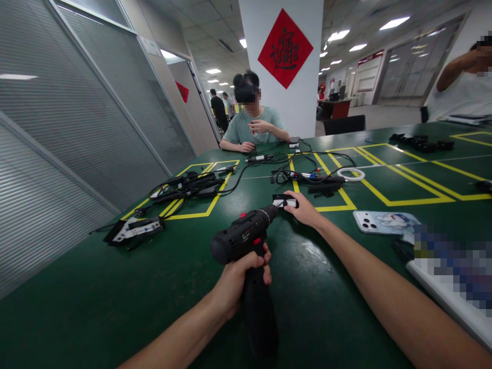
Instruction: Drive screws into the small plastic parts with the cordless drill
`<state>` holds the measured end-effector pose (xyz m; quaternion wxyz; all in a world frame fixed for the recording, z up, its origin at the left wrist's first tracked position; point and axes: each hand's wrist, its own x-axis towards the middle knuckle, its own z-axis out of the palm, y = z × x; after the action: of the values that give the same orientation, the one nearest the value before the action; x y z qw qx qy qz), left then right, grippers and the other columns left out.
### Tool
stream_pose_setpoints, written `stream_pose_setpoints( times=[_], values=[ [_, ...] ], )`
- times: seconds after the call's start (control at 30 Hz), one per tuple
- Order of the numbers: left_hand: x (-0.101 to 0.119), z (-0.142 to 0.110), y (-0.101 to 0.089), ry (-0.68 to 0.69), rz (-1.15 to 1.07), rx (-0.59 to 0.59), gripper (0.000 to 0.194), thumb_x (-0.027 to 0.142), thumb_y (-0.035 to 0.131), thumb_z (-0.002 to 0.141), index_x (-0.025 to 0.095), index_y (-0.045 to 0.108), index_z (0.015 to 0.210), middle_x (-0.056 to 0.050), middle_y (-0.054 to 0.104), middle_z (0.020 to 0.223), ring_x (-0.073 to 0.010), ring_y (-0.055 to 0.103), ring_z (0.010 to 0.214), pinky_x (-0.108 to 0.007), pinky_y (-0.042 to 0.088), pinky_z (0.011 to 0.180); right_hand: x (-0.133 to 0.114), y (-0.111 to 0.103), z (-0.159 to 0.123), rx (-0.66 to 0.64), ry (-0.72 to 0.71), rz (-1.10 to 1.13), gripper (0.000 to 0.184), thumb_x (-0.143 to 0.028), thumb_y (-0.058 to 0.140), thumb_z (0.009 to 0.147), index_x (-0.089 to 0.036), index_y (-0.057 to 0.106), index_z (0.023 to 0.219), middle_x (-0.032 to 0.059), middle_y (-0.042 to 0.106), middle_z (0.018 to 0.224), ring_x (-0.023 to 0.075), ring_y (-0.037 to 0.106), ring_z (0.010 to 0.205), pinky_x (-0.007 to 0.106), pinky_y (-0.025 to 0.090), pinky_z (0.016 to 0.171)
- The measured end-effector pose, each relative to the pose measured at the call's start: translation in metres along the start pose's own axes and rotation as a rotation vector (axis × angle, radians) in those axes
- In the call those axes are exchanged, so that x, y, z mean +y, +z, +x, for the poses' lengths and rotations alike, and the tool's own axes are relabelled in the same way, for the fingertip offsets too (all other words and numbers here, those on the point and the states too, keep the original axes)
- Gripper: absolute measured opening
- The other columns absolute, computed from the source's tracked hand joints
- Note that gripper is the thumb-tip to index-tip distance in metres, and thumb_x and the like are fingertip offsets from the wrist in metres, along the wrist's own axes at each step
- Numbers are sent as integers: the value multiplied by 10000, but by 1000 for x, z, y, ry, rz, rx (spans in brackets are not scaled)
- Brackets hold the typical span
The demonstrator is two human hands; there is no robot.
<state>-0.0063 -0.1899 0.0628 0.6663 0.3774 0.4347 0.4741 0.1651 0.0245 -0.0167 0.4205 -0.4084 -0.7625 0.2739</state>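
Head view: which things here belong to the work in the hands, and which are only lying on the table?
Belonging to the work:
drill, in the left hand
small black-and-white part, in the right hand

Apparently only lying about:
phone
cable bundle on the left
black parts, far right

One drill (243,237), one phone (386,223), one white ring (351,179) and the wearer's two hands (305,207).

Office interior, ceiling-lit, wide-angle
Source: rectangular white ceiling lights (394,23), brightest at upper right. Foreground: dim; green tabletop (115,297) darkest toward the lower edge, pale glare right of the cordless drill (242,238). Glazed partition (111,97): light reflected. Distortion: edges stretched, verticals leaning. Sharpness: soft overall, drill lettering (250,235) barely legible. Mosaic blocks: right side and centre.
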Motion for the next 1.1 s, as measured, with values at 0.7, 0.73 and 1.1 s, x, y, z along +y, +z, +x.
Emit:
stream_pose_setpoints(
  times=[0.7,0.73,1.1],
  values=[
    [1,1,1,15,4,19,207,177,482,726,131,532,922,-20,520,759,-90,491,514,-260,417,579,-3,-2,0,-4,-5,-15,485,-243,604,738,-221,504,1213,67,511,1179,193,505,1091,343,356,989],
    [1,1,1,18,3,17,205,176,485,723,132,532,917,-18,520,752,-90,491,513,-259,415,576,-3,-2,0,-5,-6,-14,484,-241,603,739,-224,504,1212,65,511,1179,192,504,1091,343,356,990],
    [1,-1,1,-1,26,32,214,214,509,739,131,548,932,-25,546,696,-102,475,523,-261,408,576,-2,-2,0,-9,-2,1,480,-243,605,735,-232,509,1205,58,515,1171,196,505,1085,356,350,991]
  ],
)
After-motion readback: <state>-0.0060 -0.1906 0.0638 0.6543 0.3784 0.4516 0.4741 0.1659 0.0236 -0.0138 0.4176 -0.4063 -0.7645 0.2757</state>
